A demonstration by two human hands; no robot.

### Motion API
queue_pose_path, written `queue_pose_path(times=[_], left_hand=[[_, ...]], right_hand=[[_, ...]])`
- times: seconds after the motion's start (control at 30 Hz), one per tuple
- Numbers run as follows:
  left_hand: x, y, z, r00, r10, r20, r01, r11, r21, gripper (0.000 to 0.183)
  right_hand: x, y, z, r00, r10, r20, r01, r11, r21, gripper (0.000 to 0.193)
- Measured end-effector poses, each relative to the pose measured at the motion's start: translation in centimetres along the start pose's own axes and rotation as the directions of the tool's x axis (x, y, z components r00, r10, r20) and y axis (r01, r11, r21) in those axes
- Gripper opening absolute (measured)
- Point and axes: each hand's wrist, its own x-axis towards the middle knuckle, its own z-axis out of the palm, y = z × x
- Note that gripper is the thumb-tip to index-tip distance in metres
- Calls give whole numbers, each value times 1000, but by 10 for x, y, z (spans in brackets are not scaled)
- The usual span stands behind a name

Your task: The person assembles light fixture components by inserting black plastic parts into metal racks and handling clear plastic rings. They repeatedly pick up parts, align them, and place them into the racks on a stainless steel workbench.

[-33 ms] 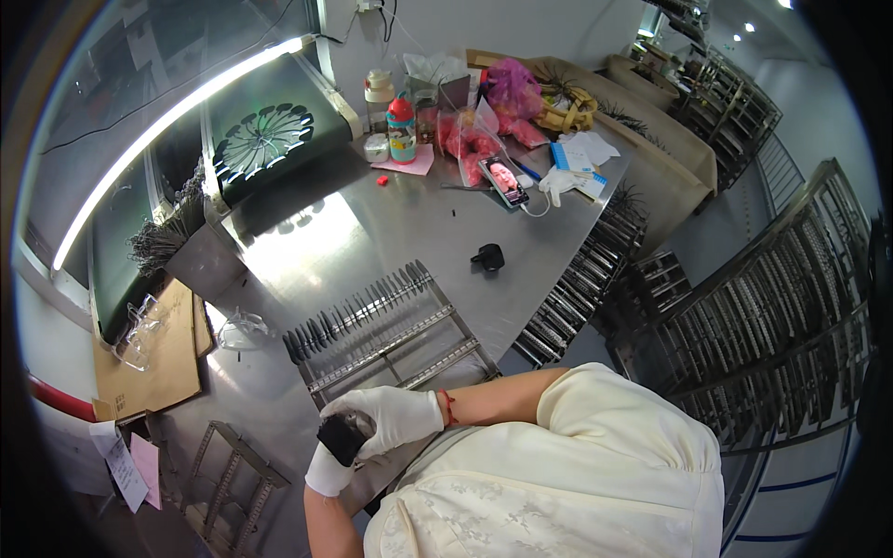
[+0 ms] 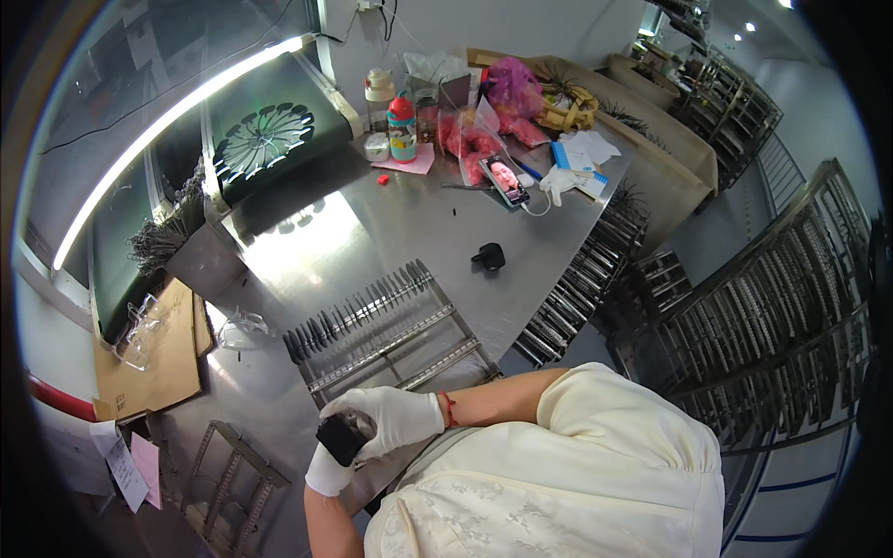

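My right hand (image 2: 398, 418), in a white glove with a red band at its wrist, is curled around a black, blocky piece (image 2: 341, 440). My left hand (image 2: 329, 471), gloved in white too, holds the same piece from the near side. Its fingers are mostly hidden behind the piece, and the exact kind of the piece does not show. Just beyond my hands lies a metal rack (image 2: 381, 352) with slotted crossbars. Along its far bar stands a row of several thin, dark, blade-like parts (image 2: 358, 310).
On the steel table (image 2: 400, 228) lie a black plug-like object (image 2: 487, 258), a phone (image 2: 504, 180), bottles (image 2: 401, 130) and bags of red pieces (image 2: 465, 139). Cardboard (image 2: 153, 358), clear safety glasses (image 2: 244, 327) and another rack (image 2: 233, 479) are at left. Loaded racks (image 2: 763, 316) stand at right.
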Motion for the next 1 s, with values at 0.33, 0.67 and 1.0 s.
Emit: queue_pose_path(times=[0.33,0.67,1.0], left_hand=[[-18,-8,41,883,-462,80,166,149,-975,39],[-8,29,47,709,-544,-449,8,642,-766,22],[-4,30,41,715,-356,-601,61,889,-454,21]], right_hand=[[24,20,23,979,18,-202,84,870,486,64],[43,42,-44,996,73,-48,-22,747,665,68],[90,66,-9,970,-225,-95,175,912,-372,36]])
